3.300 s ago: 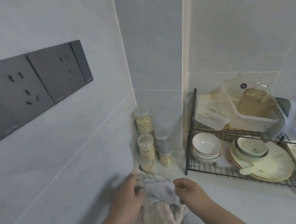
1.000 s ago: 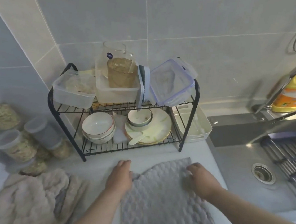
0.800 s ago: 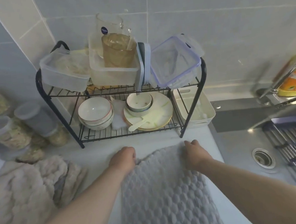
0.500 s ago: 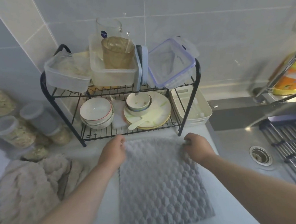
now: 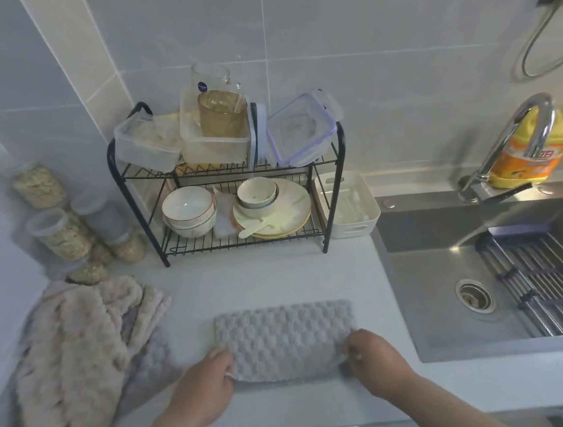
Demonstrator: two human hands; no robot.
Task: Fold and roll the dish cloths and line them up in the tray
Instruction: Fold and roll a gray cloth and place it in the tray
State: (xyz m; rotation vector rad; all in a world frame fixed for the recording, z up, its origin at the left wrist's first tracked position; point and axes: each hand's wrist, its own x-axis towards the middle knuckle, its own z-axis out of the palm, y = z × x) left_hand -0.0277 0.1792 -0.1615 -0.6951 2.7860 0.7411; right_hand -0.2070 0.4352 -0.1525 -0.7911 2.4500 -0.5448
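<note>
Hands: left hand (image 5: 205, 387), right hand (image 5: 377, 360) pinch one grey cloth (image 5: 285, 338); one tray (image 5: 352, 230).

**A home kitchen — seen from the counter by the sink**

You worked in a small home kitchen. A steel sink (image 5: 419, 303) with a curved tap (image 5: 499, 143) was set into the white countertop (image 5: 279, 275), with a yellow bottle of dish soap (image 5: 523, 164) behind it. Against the grey tiled wall (image 5: 395, 47) a black wire rack (image 5: 207, 244) held bowls (image 5: 186, 205), plates (image 5: 290, 209) and plastic tubs (image 5: 215, 149) — lidded jars of grain (image 5: 57, 235) were stacked in the corner.
</note>
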